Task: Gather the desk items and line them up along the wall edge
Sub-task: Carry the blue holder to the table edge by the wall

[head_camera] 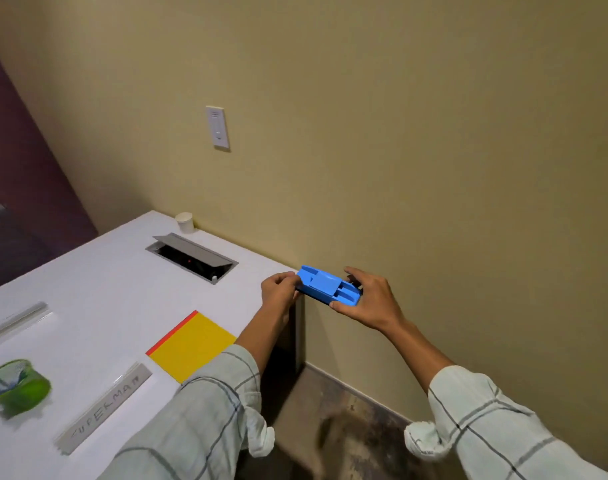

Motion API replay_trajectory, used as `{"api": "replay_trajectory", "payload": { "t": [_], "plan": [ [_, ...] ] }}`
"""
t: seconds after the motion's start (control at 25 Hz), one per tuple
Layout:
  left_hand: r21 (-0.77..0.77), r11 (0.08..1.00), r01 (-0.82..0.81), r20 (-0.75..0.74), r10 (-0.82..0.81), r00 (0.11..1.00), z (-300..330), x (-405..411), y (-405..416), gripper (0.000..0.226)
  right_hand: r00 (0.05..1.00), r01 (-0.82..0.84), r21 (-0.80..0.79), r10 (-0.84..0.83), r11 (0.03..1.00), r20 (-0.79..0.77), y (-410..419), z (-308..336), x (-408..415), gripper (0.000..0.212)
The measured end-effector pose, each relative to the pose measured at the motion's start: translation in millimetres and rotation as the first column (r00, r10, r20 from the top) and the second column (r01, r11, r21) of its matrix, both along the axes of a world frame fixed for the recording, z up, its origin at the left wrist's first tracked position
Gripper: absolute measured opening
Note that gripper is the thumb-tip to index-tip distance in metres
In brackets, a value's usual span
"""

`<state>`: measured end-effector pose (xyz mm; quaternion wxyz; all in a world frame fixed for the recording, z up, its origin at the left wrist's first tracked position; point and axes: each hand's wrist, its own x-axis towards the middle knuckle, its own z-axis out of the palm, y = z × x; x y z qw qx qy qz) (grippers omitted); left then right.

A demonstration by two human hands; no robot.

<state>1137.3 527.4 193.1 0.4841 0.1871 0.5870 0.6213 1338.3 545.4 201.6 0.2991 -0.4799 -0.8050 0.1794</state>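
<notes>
Your left hand [278,289] and right hand [368,299] pinch opposite ends of the blue stapler [326,285] at the counter's [98,292] far right corner, by the wall [399,150]. Release it overhanging and it likely tips to the floor.

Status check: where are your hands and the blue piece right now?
Left hand and right hand grip the blue stapler at the desk corner by the wall. Nothing blocking.
</notes>
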Motion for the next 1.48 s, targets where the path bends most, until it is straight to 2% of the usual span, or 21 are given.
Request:
{"api": "replay_trajectory", "payload": {
  "t": [0.24,0.36,0.52,0.64,0.72,0.8,0.88,0.96,1.04,1.32,1.48],
  "plan": [
    [-0.104,0.978,-0.182,-0.057,0.177,0.983,-27.5,-59.7,67.3,0.029,0.977,-0.166,-0.105,0.178,0.981,0.119,98.6,-19.5,-73.0,0.075],
    [-0.129,0.965,-0.23,-0.094,0.219,0.971,-47.6,-96.4,104.2,0.033,0.937,-0.185,-0.173,0.227,0.967,0.265,149.9,-34.9,-123.5,0.057],
    [-0.151,0.967,-0.204,-0.166,0.178,0.97,-73.2,-160.9,163.0,0.036,0.897,-0.186,-0.246,0.267,0.951,0.353,222.8,-60.0,-201.0,0.043],
    [-0.178,0.981,-0.073,-0.331,0.01,0.943,-74.4,-184.8,174.1,0.041,0.898,-0.168,-0.241,0.249,0.956,0.362,247.0,-61.6,-227.3,0.043],
    [-0.25,0.968,0.01,-0.437,-0.122,0.891,-76.4,-206.9,188.6,0.059,0.885,-0.173,-0.254,0.264,0.952,0.385,270.3,-68.9,-256.0,0.043],
    [-0.349,0.934,0.077,-0.561,-0.274,0.781,-77.3,-223.9,199.8,0.081,0.881,-0.173,-0.274,0.273,0.946,0.386,287.6,-79.5,-279.1,0.041],
    [-0.451,0.888,0.094,-0.687,-0.412,0.599,-80.7,-241.3,214.4,0.094,0.876,-0.171,-0.284,0.278,0.943,0.395,304.0,-94.1,-302.0,0.04],
    [-0.535,0.844,0.04,-0.76,-0.501,0.414,-89.3,-260.2,231.0,0.1,0.862,-0.181,-0.282,0.291,0.942,0.416,323.2,-113.0,-331.2,0.04],
    [-0.602,0.798,-0.027,-0.767,-0.568,0.298,-102.4,-280.3,243.1,0.102,0.856,-0.187,-0.287,0.299,0.94,0.422,338.4,-131.7,-360.4,0.04],
    [-0.741,0.663,-0.106,-0.664,-0.698,0.269,-160.1,-342.6,271.7,0.095,0.799,-0.216,-0.31,0.35,0.926,0.489,394.8,-182.3,-459.3,0.046],
    [-0.722,0.678,-0.136,-0.687,-0.681,0.253,-172.9,-381.5,291.6,0.092,0.789,-0.275,-0.241,0.361,0.931,0.496,419.4,-195.2,-503.5,0.05]
  ]
}}
